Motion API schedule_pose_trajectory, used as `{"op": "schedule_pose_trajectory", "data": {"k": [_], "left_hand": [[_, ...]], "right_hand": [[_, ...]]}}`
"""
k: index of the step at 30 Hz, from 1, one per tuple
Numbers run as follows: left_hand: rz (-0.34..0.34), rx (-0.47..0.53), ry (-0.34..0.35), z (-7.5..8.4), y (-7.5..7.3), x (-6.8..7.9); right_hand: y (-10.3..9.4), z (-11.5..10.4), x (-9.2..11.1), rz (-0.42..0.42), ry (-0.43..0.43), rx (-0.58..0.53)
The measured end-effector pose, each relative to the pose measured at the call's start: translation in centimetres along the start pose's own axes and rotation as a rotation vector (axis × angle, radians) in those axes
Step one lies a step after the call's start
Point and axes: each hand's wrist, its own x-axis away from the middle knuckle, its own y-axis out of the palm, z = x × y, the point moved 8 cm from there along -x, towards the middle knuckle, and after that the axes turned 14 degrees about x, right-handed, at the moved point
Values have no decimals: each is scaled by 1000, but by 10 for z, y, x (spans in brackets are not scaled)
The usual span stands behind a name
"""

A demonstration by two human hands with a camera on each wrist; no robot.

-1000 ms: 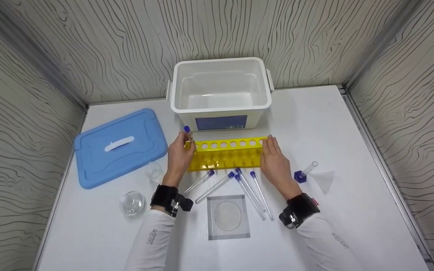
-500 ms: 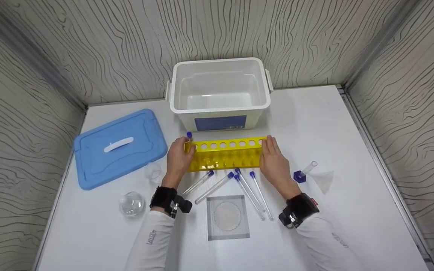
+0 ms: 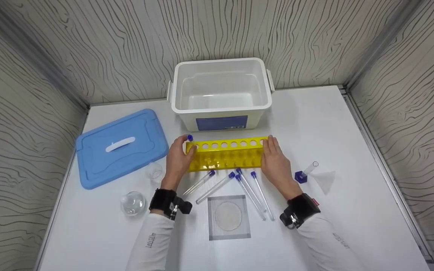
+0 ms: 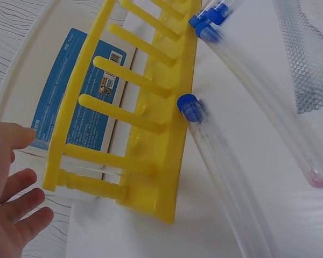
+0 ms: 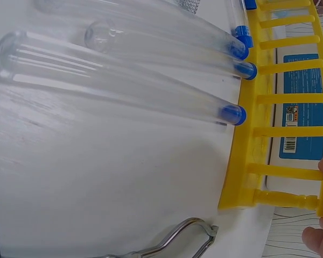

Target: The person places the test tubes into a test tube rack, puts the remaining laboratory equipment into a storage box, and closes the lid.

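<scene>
A yellow test tube rack point(image 3: 224, 156) stands on the table in front of the white bin. A blue-capped test tube point(image 3: 190, 137) is upright in its far-left end hole, the cap close to the rail. Beside that cap is my left hand point(image 3: 178, 158); the left wrist view shows its fingers point(image 4: 29, 223) spread and relaxed, a fingertip right by the rail. My right hand point(image 3: 276, 163) holds the rack's right end between thumb and fingers. Several capped test tubes point(image 3: 215, 188) lie in front of the rack, one with a pinkish tip in the left wrist view.
Behind the rack is a white bin point(image 3: 222, 111); its blue lid point(image 3: 123, 148) lies left. Glassware sits nearer: a small beaker point(image 3: 155, 172) and a round flask point(image 3: 133, 203). A wire gauze point(image 3: 229, 218) lies front centre. On the right are a graduated cylinder point(image 3: 309, 169) and a funnel point(image 3: 324, 181).
The test tube at the left end has sunk lower into the rack, and my left fingers have loosened from it. My right hand has stayed on the rack's right end.
</scene>
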Motion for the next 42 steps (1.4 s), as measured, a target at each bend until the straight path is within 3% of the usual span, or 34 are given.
{"op": "schedule_pose_trajectory", "data": {"k": [6,11,16,21,27,33,35,38,42], "left_hand": [[23,60,93,2,-11,8],[31,47,133,2,-17,15],[57,26,137,-3,-23,24],[53,0,90,-17,-22,33],[-35,-117,57,-39,-7,38],[-137,-175,-61,-64,10,34],[-168,-193,-71,-69,15,35],[-220,-237,-21,-68,23,38],[-283,-308,111,-63,32,44]], "right_hand": [[-1,0,0,6,-3,2],[-2,-1,1,-1,-6,8],[-2,-1,1,-22,-1,7],[0,0,0,-34,4,9],[0,0,0,-40,4,17],[1,1,0,-44,13,33],[2,1,0,-44,13,29],[1,0,0,-34,6,22],[0,1,0,-13,-6,21]]}}
